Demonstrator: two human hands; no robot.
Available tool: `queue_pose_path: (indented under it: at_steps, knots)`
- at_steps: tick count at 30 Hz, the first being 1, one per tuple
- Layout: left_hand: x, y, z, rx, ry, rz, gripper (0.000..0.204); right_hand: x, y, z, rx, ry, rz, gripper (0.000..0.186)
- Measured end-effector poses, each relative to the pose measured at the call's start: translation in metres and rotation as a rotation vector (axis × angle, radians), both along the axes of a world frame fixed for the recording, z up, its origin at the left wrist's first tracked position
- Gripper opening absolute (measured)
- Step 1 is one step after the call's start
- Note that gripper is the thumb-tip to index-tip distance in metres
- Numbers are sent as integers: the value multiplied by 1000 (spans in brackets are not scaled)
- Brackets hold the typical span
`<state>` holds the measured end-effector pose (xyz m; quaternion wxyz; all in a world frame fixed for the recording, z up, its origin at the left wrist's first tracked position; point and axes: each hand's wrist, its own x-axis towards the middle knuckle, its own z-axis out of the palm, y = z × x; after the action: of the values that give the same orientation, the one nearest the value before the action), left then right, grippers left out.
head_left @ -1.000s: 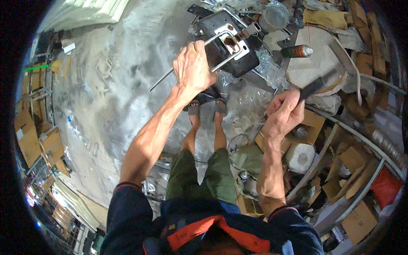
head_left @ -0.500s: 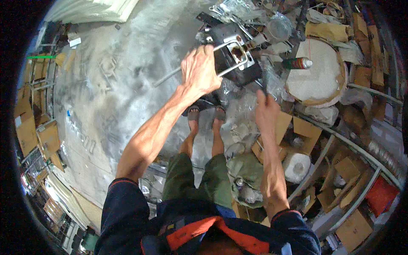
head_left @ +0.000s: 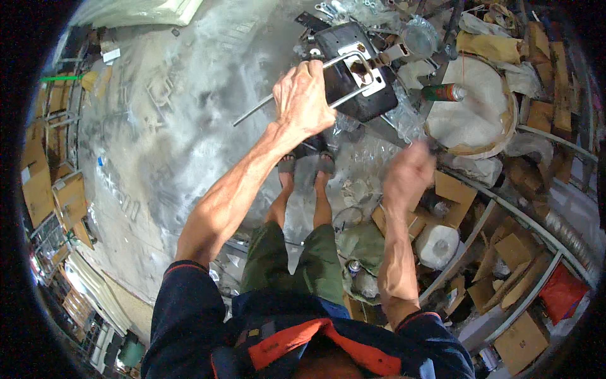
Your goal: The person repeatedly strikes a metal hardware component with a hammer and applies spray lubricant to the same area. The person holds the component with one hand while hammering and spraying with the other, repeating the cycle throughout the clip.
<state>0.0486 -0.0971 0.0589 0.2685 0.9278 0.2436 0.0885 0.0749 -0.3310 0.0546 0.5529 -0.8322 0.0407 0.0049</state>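
My left hand (head_left: 304, 98) is closed around a bent, U-shaped metal rod (head_left: 349, 96). The rod's looped end lies over a silver metal plate (head_left: 374, 81) with a dark, stained opening, on a black panel with rounded corners (head_left: 338, 44). One straight end of the rod (head_left: 252, 111) sticks out to the left of this hand. To the right and nearer to me is my right hand (head_left: 410, 170), apart from the rod, its fingers curled and smeared by motion. Something dark shows at its fingertips, too blurred to name.
A spray can (head_left: 444, 93) lies on a round, pale-topped container (head_left: 473, 120) at right. Wrenches (head_left: 328, 9) and a clear plastic tub (head_left: 421, 38) are beyond the panel. Cardboard boxes (head_left: 456, 194), a white roll (head_left: 437, 246) and metal shelf rails (head_left: 505, 211) crowd the near right.
My right hand has swung a little to the right and slightly nearer. The black panel and looped rod end have shifted slightly right, while my left hand keeps its grip.
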Motion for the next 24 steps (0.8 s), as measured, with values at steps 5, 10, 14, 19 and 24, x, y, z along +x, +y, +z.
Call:
queue_pose_path:
  at_steps: [5, 10, 14, 19, 24]
  knots:
    - [-8, 12, -15, 17, 20, -51, 62, 18, 14, 21, -305, 134, 221, 51]
    - [11, 7, -8, 93, -4, -59, 61, 10, 1, -11, -235, 50, 250, 43]
    - [-5, 16, -10, -67, 138, 16, 70, 8, -28, -37, -449, 209, 224, 43]
    - [-27, 22, -30, -167, 187, 167, 67, -31, -78, -52, 59, 429, -49, 40]
    - [-56, 29, -34, -435, 167, 324, 69, -103, -124, -85, -92, 709, 5, 33]
